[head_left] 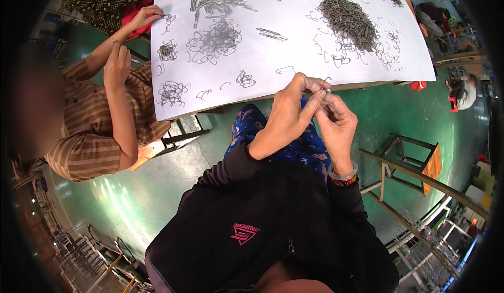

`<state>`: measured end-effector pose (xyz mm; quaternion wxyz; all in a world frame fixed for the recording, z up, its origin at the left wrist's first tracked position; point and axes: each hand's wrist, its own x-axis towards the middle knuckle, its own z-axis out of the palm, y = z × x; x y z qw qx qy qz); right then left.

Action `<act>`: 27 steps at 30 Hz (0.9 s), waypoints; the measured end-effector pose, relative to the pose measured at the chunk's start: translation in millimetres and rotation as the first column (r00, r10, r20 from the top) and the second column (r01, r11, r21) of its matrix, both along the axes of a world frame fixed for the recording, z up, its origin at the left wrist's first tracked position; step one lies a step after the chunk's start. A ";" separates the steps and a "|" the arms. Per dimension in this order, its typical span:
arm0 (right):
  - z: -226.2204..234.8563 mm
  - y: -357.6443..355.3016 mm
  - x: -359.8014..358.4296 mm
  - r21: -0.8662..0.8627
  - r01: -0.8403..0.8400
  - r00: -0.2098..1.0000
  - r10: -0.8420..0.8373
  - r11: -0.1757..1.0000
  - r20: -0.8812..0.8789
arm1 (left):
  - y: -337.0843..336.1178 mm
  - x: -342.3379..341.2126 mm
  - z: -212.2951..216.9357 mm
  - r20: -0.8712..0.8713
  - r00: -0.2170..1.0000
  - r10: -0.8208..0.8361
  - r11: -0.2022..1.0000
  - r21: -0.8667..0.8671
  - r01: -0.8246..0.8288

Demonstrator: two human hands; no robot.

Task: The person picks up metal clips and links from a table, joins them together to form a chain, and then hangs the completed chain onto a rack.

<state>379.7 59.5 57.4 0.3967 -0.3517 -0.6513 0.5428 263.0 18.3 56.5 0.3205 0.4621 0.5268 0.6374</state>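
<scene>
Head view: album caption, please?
Bare left hand and right hand pinch a thin curved metal wire by a white table of grey metal hooks.

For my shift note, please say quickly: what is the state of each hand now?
Left hand: closed, pinching a small bent metal wire at the fingertips.
Right hand: closed, fingertips pinching the same wire.

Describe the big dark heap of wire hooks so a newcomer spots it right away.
Start at the white table across the top of the view. On its right half, beyond the right hand, sits the heap. It is darker and more tightly packed than the curved pieces to its left, which lie loosely spread with white showing between them.
</scene>
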 end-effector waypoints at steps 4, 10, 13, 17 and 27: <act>0.4 10.9 -3.2 0.304 -0.087 0.964 0.002 0.949 0.268 | 3.8 -4.8 -1.8 0.096 0.995 0.017 1.000 -0.021 -0.015; -1.5 81.8 -21.3 -0.042 -0.277 0.919 0.278 0.960 0.279 | -5.5 -23.2 -0.6 0.009 0.994 0.113 0.993 0.016 -0.113; -23.9 133.4 -86.0 0.185 -0.327 0.902 0.248 0.927 0.352 | -3.6 -23.4 -2.9 -0.157 0.982 0.102 0.994 -0.022 -0.107; -105.1 164.6 -165.8 0.565 -0.530 0.791 0.128 0.632 0.598 | -22.1 -27.9 -4.2 -0.072 0.993 0.095 0.995 0.034 -0.093; -73.8 163.2 -131.5 -0.095 -0.307 0.926 0.320 0.947 0.199 | -11.8 -39.9 -16.7 -0.198 0.973 0.122 0.991 0.077 -0.109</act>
